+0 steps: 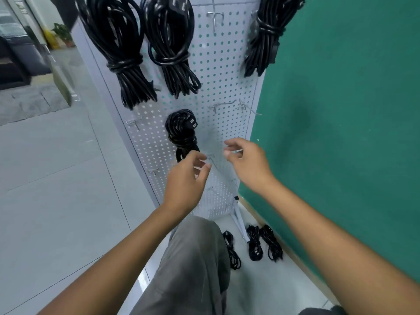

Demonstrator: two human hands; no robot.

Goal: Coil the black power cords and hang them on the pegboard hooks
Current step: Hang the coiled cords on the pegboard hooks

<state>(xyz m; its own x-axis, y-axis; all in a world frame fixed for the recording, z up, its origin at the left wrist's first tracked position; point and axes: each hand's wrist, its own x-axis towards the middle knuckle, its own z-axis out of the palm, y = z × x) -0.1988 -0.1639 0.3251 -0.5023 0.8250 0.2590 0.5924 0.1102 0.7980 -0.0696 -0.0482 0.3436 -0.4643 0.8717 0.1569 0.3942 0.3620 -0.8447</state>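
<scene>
- Cords: four coiled bundles hang on the pegboard (225, 71) — two upper left (118, 48) (170, 44), one upper right (266, 35), one smaller mid-board (181, 133). Each is wrapped at the waist so the loop stays shut and slips over a hook.
- Three more bundles lie on the floor (68, 178) by the board's foot (231, 248) (254, 245) (271, 245) — already coiled, likely queued for hanging.
- Left hand (184, 180): fingers curled, thumb and forefinger pinching a thin metal hook (210, 160) just below the mid cord; no cord in it.
- Right hand (245, 160): fingertips drawn together at a small metal piece, probably another hook; too small to confirm.
- Read: seating or shifting a hook low on the board to take a floor bundle.
- Bare hooks: at least five — blur hides the lower ones.
</scene>
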